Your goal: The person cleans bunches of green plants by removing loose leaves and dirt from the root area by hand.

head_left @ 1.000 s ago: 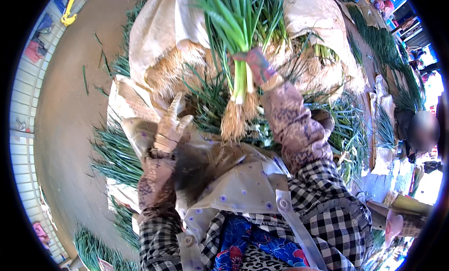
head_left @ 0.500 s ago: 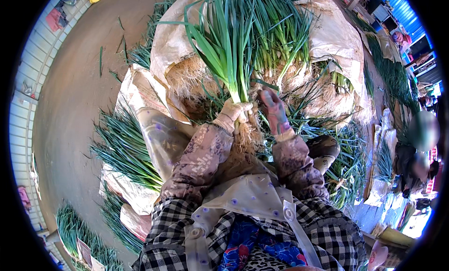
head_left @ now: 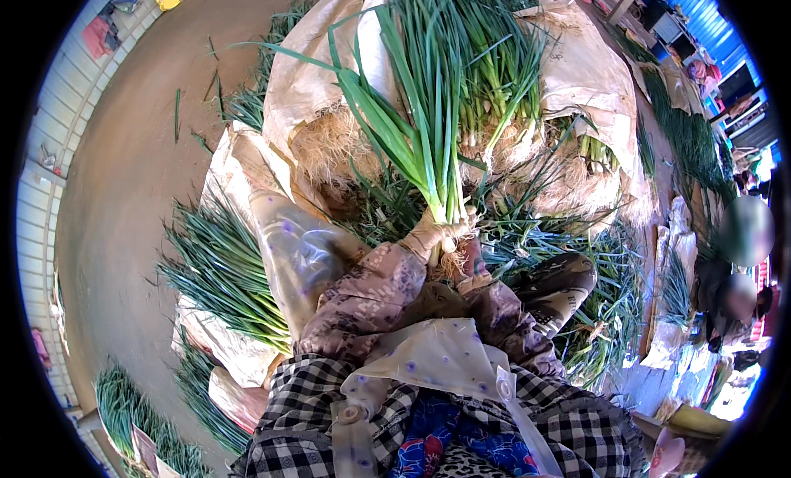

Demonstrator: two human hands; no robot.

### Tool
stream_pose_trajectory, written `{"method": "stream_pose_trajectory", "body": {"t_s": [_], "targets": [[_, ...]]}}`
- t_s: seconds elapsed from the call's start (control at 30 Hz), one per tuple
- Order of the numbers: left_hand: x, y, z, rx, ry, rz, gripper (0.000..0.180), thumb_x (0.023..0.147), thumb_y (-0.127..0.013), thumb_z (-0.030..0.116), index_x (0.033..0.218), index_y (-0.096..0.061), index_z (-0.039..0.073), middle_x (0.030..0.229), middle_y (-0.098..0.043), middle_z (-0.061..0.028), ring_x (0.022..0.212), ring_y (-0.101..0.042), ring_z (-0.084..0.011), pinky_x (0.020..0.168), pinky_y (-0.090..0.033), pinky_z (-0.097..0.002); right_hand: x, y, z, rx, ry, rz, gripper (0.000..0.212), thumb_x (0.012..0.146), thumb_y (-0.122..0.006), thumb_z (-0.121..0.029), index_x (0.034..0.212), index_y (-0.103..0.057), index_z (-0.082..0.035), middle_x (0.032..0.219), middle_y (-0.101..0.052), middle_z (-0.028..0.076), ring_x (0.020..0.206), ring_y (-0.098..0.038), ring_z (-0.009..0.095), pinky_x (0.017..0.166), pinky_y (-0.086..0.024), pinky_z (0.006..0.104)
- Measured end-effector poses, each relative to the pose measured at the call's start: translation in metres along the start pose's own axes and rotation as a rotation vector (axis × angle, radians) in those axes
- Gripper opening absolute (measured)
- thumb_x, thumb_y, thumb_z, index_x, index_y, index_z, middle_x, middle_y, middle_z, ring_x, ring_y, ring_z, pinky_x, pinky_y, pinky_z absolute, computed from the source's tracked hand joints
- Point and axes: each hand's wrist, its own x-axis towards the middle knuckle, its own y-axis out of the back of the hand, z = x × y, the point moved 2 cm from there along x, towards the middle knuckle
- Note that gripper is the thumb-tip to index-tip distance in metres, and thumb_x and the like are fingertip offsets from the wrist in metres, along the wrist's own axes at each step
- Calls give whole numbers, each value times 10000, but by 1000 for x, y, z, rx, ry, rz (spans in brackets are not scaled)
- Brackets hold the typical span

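My left hand [head_left: 430, 233] is closed round the white stems of a small bunch of green onions [head_left: 428, 140]. Long green leaves fan away from me, while the pale stem ends and stringy roots point back toward my lap. Close against the root end is my right hand [head_left: 472, 260]. Its fingers are mostly hidden by the roots and my left hand, so their grip cannot be made out. Beyond the held bunch lies a larger pile of green onions [head_left: 498, 91], roots toward me, partly under a pale woven sack [head_left: 577, 58].
Trimmed leaves [head_left: 544, 231] litter the ground before me. At my left, another heap of green onions [head_left: 227, 264] lies on pale sacking [head_left: 218, 342]. A dark patterned shoe [head_left: 560, 288] juts out at right. Another person [head_left: 733, 301] is at the far right.
My left hand has brought the bunch nearer to me and slightly right. My right hand has moved from beside the stems down to the root end.
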Motion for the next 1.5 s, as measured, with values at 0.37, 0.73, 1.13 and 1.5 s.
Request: {"method": "stream_pose_trajectory", "body": {"t_s": [0.37,0.73,1.13,1.5], "targets": [[-23,7,83,-97,83,114,522,790,-588,98,1261,-377,18,686,-489,-6,613,-491,-134,636,-470,-325,-5,75,8,-773,-251,-39,445,847,-530,-214,1201,-416,31,1140,-510,102,974,-520,177,849,-430,293],[-206,15,240,171,97,341,508,754,-594,77,1205,-397,-47,1005,-569,-229,602,-592,-191,571,-526,-309,-8,-112,-15,-1375,-110,-116,335,840,-567,-132,1133,-511,19,973,-610,97,897,-574,154,812,-447,257],[-363,31,268,-69,-446,557,452,812,-522,140,1183,-340,-42,875,-467,-82,573,-441,-82,418,-480,-265,3,-92,8,-1290,-345,-115,531,852,-380,-425,1129,-511,10,968,-599,131,829,-601,209,788,-454,321],[-448,82,351,-130,-755,753,463,797,-560,305,1116,-429,-4,930,-510,-104,722,-526,-166,586,-501,-299,12,-91,27,-1392,-498,12,369,857,-543,-218,1148,-481,0,1009,-596,122,860,-602,179,729,-459,265]]}}
